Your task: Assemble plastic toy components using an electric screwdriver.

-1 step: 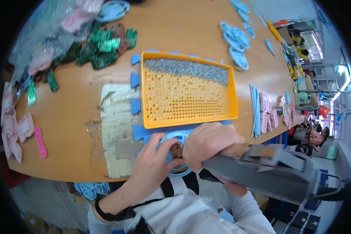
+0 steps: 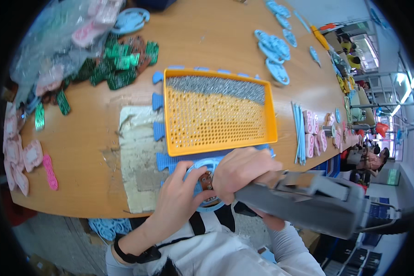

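Note:
My left hand (image 2: pixel 175 195) curls its thumb and fingers around a light blue round plastic housing (image 2: pixel 210 208) at the table's near edge. Inside the housing lies a brown circuit board (image 2: pixel 206 180), partly covered by my fingers. Gripped in my right hand (image 2: pixel 244 170) is a dark grey powered screwdriver (image 2: pixel 303 204) with a cable at its rear. Its body points right, and my fist hides its tip above the board. Just beyond both hands, a yellow perforated tray (image 2: pixel 272 115) holds a band of small silver screws (image 2: pixel 216 87) along its far side.
The tray rests on a blue foam mat (image 2: pixel 170 161), beside a worn pale sheet (image 2: pixel 142 179). Green-and-brown circuit boards (image 2: pixel 122 62) and a clear plastic bag (image 2: pixel 46 46) lie far left. Pink parts (image 2: pixel 32 154) lie left; blue housings (image 2: pixel 276 48), blue strips (image 2: pixel 299 133) and pink pieces (image 2: pixel 309 133) lie right.
The whole view has shifted slightly, so the tray sits a little lower and farther left. Both hands keep their grips on the housing and the screwdriver.

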`<state>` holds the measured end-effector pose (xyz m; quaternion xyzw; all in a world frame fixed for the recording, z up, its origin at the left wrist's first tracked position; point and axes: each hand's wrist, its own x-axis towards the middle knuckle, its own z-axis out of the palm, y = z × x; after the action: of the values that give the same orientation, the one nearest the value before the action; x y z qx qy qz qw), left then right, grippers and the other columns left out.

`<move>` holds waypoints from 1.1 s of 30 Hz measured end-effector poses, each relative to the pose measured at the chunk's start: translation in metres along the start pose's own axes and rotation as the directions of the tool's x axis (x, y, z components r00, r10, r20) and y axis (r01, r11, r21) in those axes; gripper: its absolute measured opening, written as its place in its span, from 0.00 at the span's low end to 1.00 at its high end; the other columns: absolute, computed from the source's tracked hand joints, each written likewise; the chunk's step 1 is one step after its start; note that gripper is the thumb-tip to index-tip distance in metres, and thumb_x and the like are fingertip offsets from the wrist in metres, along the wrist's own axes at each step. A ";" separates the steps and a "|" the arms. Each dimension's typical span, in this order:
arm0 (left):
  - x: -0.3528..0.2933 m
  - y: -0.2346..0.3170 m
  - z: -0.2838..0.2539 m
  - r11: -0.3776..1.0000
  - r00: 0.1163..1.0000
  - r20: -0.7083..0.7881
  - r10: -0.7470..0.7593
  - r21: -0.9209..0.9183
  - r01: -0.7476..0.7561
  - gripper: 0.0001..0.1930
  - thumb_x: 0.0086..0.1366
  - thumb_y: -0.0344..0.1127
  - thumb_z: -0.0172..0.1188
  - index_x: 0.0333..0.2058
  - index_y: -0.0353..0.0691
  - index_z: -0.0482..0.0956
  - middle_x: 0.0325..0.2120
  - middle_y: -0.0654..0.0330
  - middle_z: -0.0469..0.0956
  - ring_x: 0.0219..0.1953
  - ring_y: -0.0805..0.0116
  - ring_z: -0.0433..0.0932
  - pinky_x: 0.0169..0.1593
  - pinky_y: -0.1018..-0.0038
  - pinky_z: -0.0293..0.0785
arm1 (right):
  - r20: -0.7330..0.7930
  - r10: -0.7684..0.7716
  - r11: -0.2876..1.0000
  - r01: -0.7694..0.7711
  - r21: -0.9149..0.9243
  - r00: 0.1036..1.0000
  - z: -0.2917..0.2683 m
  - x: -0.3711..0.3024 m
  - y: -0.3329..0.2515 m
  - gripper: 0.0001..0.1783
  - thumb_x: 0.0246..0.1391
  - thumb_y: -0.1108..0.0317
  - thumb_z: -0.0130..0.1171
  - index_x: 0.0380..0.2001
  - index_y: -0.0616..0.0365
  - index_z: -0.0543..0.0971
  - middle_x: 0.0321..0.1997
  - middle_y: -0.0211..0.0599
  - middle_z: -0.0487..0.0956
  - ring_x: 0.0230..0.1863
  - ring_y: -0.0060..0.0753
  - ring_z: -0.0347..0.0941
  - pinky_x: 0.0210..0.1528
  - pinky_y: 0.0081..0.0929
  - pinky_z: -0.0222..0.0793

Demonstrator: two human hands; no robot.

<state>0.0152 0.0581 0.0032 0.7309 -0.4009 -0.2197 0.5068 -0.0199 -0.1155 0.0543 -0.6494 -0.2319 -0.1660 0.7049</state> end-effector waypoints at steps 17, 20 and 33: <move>-0.001 0.019 0.014 0.997 0.999 0.046 -0.016 0.079 0.012 0.27 0.48 0.40 0.73 0.47 0.41 0.77 0.37 0.52 0.70 0.36 0.54 0.75 0.37 0.65 0.73 | -0.193 0.212 0.971 -0.185 0.152 0.958 0.001 -0.014 -0.026 0.39 0.42 0.34 0.66 0.37 0.63 0.73 0.20 0.36 0.77 0.19 0.28 0.74 0.21 0.20 0.71; -0.003 0.017 0.013 0.993 0.999 0.031 -0.013 0.115 0.009 0.27 0.47 0.40 0.74 0.46 0.39 0.78 0.37 0.52 0.70 0.35 0.55 0.74 0.36 0.66 0.73 | -0.252 0.188 0.979 -0.160 0.129 0.949 -0.009 -0.012 -0.026 0.34 0.45 0.45 0.70 0.42 0.59 0.69 0.22 0.32 0.75 0.23 0.20 0.73 0.25 0.16 0.67; -0.018 0.011 -0.004 0.978 0.994 -0.070 0.079 0.197 -0.064 0.26 0.49 0.39 0.72 0.47 0.38 0.78 0.45 0.47 0.69 0.46 0.50 0.69 0.48 0.63 0.69 | -0.787 0.273 0.651 -0.708 -0.273 0.554 -0.190 -0.019 -0.040 0.37 0.57 0.42 0.56 0.57 0.64 0.68 0.47 0.51 0.76 0.51 0.42 0.73 0.53 0.35 0.68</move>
<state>0.0037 0.0730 0.0129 0.7700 -0.4264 -0.1324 0.4558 -0.0363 -0.3097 0.0678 -0.7549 0.3082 -0.2374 0.5281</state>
